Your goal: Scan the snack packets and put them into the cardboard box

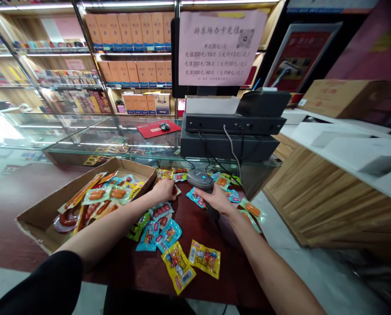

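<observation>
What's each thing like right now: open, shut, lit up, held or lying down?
Scanner: held in the right hand, blue light on
Left hand: fingers curled, grip hidden
Cardboard box: open, sausage packets inside
Two yellow packets: lying flat, look sealed
Mouse: resting on red mat
Shelf lights: lit
Brown box, right: looks shut

Strip lights [126, 5] brighten the shelves [136, 50]; white glare washes out the glass counter [27, 131] past the tabletop's [136, 267] far left corner.
</observation>
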The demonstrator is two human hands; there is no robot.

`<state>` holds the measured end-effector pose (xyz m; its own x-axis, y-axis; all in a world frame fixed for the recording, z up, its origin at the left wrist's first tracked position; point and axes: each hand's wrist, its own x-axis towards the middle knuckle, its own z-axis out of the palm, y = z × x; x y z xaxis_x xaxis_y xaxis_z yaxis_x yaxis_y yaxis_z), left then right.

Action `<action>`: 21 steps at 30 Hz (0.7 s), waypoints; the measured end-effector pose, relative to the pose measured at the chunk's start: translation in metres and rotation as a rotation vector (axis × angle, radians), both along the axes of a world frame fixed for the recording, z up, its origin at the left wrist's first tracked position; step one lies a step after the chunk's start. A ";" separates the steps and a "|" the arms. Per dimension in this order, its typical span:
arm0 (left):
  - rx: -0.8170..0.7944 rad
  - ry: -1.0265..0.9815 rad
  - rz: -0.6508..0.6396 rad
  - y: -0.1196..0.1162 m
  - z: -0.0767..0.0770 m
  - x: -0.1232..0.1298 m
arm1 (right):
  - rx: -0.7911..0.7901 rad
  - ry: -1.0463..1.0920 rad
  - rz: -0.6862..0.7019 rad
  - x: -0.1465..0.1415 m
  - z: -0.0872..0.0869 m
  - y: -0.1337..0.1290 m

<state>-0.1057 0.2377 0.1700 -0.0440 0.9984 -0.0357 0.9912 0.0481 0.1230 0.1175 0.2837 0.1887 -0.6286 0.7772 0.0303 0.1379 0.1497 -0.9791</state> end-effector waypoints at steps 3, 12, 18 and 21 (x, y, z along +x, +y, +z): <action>0.030 -0.030 0.029 -0.001 0.006 0.002 | -0.003 -0.012 0.000 0.000 -0.006 0.003; 0.189 -0.612 0.295 0.015 0.029 -0.035 | -0.006 -0.021 0.018 -0.001 -0.011 0.003; 0.119 -1.338 0.400 0.007 0.039 -0.039 | -0.037 -0.018 0.001 -0.004 -0.008 0.000; 0.146 -1.459 0.409 0.001 0.043 -0.040 | -0.036 -0.024 0.001 -0.005 -0.004 -0.004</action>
